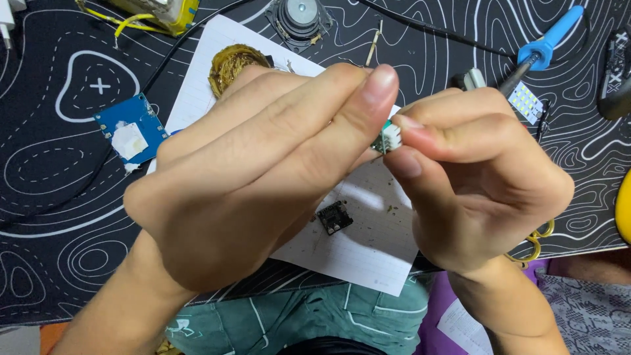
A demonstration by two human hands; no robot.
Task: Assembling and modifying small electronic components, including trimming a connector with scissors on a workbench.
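Both hands raised over the desk [39, 217] — left hand [243, 177] and right hand [473, 177] each pinch one small white connector part [388, 138] between fingertips, grip clenched on it. Beneath: lined paper sheet [368, 243] with small black chip board [334, 217]. Farther back — blue circuit board [130, 128], blue-handled soldering iron [542, 46], speaker [300, 18].

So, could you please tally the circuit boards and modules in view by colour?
Blue board on the mat: 1
Black module on the paper: 1
White LED panel: 1
Green-and-white part pinched by left hand and right hand: 1
Total: 4
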